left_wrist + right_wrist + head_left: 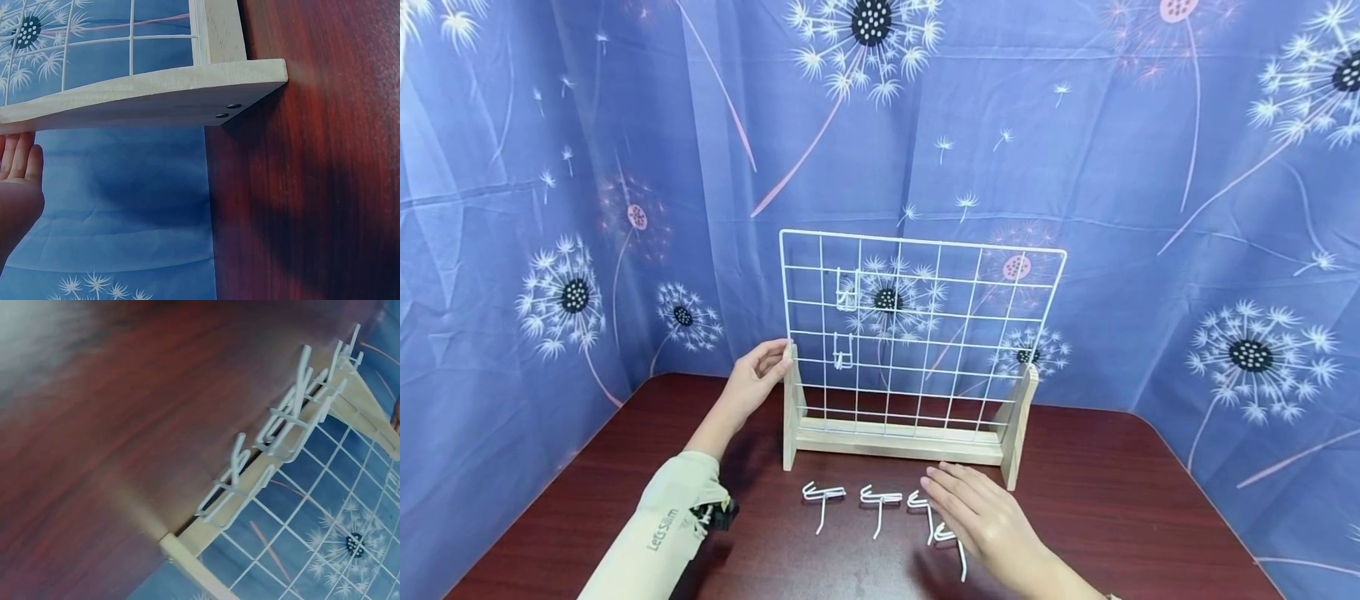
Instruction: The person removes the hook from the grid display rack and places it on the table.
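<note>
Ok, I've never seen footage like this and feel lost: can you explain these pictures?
No machine here, just a person's two bare hands. The wide picture is taken from the head; the others from the left and right wrists. On the dark red table, a wooden stand holds a white wire grid with two hung hooks; four loose hooks lie in front. The left hand touches the stand's side. The right hand partly hides the rightmost loose hooks; I can't see it holding anything.

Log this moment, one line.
left grip: touching wooden stand | right grip: by loose hooks | grid: two hung hooks | table: four loose
</note>
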Available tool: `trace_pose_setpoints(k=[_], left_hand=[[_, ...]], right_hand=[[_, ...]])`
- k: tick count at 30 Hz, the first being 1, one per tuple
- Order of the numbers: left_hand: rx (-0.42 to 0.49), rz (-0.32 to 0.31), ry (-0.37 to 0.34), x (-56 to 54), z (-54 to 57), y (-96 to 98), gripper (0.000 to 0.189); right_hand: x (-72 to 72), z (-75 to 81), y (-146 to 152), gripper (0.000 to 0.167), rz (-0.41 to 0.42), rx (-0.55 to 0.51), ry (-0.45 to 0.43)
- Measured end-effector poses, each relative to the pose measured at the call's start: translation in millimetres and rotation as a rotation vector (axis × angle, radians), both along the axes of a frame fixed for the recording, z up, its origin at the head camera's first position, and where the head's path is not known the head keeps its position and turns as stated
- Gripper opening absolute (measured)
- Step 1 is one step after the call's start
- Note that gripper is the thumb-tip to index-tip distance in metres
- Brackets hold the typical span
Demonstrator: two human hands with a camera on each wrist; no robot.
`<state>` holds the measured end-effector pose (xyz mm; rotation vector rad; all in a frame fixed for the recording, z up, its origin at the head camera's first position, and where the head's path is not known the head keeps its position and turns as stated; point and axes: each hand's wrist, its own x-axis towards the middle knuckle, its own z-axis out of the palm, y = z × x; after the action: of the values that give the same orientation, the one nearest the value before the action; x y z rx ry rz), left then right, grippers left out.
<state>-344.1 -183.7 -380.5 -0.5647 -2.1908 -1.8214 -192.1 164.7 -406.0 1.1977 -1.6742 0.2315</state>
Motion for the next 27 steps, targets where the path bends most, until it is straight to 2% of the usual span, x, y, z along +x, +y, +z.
trace_pose_setpoints(k=[11, 20, 27], left_hand=[[0.007, -0.001, -0.013, 3.9, 3.4, 2.4, 0.044], [-0.011, -0.008, -0.035, 4.9, 5.1, 2.6, 0.045], [-0.017, -0.001, -0.024, 4.2, 4.6, 1.3, 0.046]], right_hand=[[-12.5, 11.0, -17, 0.030, -0.024, -0.178, -0.081], [-24.0, 20.8, -34, 0.034, -0.040, -0.279, -0.140], [-32.3, 29.1, -49, 0.036, -0.024, -0.341, -0.213]])
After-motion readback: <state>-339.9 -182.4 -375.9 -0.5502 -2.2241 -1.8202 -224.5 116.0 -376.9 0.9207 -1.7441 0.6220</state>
